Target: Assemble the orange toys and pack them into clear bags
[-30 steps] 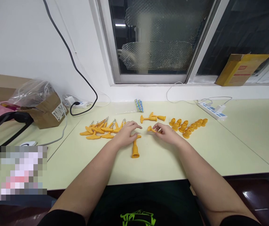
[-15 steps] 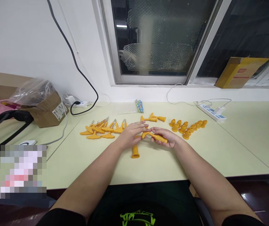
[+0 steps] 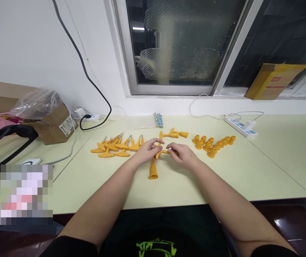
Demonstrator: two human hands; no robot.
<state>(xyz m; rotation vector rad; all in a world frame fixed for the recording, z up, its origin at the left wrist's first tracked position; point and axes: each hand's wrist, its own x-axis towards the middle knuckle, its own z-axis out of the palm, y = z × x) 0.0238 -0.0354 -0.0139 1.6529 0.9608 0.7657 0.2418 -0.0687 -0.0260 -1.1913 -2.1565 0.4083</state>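
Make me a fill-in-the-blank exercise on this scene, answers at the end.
A T-handled piece sits between the left hand and the ____ hand.
The heaped corkscrew pieces lie nearer the ____ hand.
The bell-shaped cups lie on the person's ____ side.
The yellow carton stands on the ledge of the ____.
Missing words: right; left; right; window.

Held piece: far end mostly hidden by right hand
Near piece: top hidden
Mosaic: unreadable
Sleeves: cut off below

Left fingers, right fingers on T-handled tool
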